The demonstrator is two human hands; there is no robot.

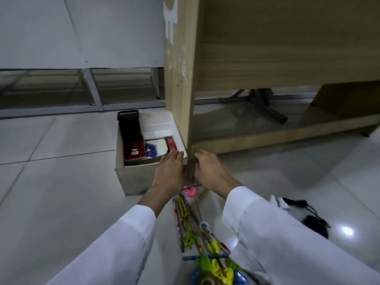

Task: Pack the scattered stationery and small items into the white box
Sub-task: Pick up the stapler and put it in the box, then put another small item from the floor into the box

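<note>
Both hands hover at the near right corner of the white box [131, 177], which sits on the floor [51, 192] against the foot of a wooden desk panel [178, 79]. The left hand [170, 171] lies over that corner with fingers straight and together, holding nothing that shows. The right hand [209, 167] is just right of the box, fingers loosely bent toward the panel's base; motion blur hides whether it pinches anything, so I cannot tell.

The step in hand looks like getting items over the rim and into the box. To do it well, I would gather the pencils [185, 214] lying just nearer than the box into 1 bundle, align their ends, and lay them flat along a free wall so they do not ride up on what is already inside. The panel crowds the box's right side, so entry from the near or left side seems safer.

Counts, as far as blur allows:
- 1 white box.
- Inside it: 1 tall black item [129, 126], 1 red patterned pack [134, 151], 1 small red item [171, 144], and about 1 flat light card.
- Nearer than the box: several pencils, too tangled to number, 1 pink piece [190, 192], yellow-green pieces [216, 266] uncounted.
- Right of the box, well apart: 1 black corded item [314, 223].
</note>
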